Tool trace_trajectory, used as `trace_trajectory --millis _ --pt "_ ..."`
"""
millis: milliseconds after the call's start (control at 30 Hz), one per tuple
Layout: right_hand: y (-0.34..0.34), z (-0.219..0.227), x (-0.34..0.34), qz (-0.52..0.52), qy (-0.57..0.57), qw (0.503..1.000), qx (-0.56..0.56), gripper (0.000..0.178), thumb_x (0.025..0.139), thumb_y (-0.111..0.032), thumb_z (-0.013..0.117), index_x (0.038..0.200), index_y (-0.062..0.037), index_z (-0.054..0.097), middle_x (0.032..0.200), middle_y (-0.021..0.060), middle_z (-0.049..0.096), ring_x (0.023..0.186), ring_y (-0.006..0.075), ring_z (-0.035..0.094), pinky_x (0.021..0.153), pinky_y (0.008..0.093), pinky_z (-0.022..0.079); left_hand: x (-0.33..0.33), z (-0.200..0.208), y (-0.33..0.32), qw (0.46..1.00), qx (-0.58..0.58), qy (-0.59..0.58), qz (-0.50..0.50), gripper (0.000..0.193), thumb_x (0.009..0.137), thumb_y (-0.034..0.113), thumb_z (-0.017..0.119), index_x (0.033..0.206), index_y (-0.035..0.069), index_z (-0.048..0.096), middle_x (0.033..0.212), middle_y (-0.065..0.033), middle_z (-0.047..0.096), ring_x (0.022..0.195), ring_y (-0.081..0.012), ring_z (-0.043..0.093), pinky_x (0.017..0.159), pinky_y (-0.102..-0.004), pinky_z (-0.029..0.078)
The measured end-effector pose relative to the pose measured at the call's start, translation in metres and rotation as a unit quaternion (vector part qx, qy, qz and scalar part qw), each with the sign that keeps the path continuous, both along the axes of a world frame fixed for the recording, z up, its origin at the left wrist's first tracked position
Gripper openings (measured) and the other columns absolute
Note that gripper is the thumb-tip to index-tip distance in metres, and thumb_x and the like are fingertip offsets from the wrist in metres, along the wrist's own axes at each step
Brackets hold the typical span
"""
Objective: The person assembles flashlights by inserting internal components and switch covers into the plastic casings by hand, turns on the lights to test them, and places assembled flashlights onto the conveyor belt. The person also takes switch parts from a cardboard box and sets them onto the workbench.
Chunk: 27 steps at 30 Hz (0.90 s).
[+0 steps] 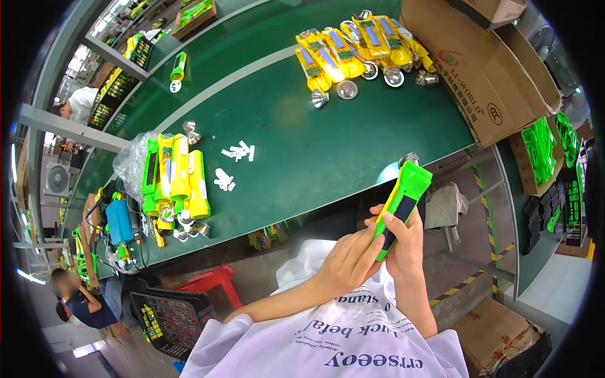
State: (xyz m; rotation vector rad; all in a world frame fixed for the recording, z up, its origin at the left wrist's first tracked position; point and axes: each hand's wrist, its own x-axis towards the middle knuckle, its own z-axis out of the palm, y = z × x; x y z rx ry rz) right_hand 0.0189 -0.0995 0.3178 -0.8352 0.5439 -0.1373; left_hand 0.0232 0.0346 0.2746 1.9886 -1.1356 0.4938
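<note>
Both my hands are closed on a green and yellow flashlight with a dark panel on its side, held past the near edge of the bench. A silvery reflector shows at its upper end. My left hand presses its fingers along the yellow side and lower part. Wrapped round the lower body from the right is my right hand, its thumb on the casing by the panel. The flashlight's lower end is partly hidden by my fingers.
On the green bench lie yellow shells with circuit boards, reflectors, small white pieces and stacked flashlight housings. A cardboard box stands at the far right. Below left are a black basket and a red stool.
</note>
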Motion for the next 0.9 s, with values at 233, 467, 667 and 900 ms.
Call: trace_trajectory --millis 233,467,667,900 --pt "0.006 -0.012 0.001 0.012 0.017 1.000 0.014 0.037 0.080 0.005 0.061 0.114 -0.0039 0.048 0.091 0.0092 0.060 0.076 0.0187 0.063 0.069 0.0310 0.053 0.007 -0.006 0.012 0.998 0.034 -0.058 0.005 0.050 0.078 0.015 0.072 0.121 -0.004 0.056 0.123 -0.0270 0.057 0.101 -0.0308 0.062 0.076 -0.0374 0.052" --pt "0.000 -0.011 -0.002 0.023 0.033 0.998 -0.038 0.061 0.071 0.001 0.058 0.128 -0.0016 0.038 0.090 0.0112 0.055 0.074 0.0204 0.059 0.065 0.0367 0.054 0.099 0.028 0.097 0.971 0.109 0.001 0.215 0.021 0.083 0.014 0.067 0.101 0.003 0.063 0.094 -0.0128 0.065 0.082 -0.0332 0.062 0.076 -0.0419 0.049" --pt "-0.001 -0.009 -0.006 0.044 0.001 0.999 -0.013 0.060 0.071 0.000 0.056 0.128 -0.0014 0.037 0.090 0.0117 0.055 0.074 0.0209 0.059 0.066 0.0372 0.054 0.193 0.039 0.201 0.830 0.298 0.209 0.422 0.020 0.083 0.018 0.068 0.094 0.000 0.066 0.090 -0.0207 0.067 0.087 -0.0381 0.064 0.077 -0.0461 0.050" --pt "-0.003 -0.010 -0.010 0.043 0.000 0.999 -0.008 0.060 0.070 -0.001 0.058 0.127 -0.0017 0.038 0.090 0.0116 0.055 0.074 0.0213 0.060 0.066 0.0375 0.054 0.217 0.028 0.195 0.818 0.305 0.291 0.391 0.025 0.076 0.019 0.076 0.090 0.000 0.066 0.082 -0.0162 0.069 0.079 -0.0315 0.067 0.071 -0.0402 0.052"
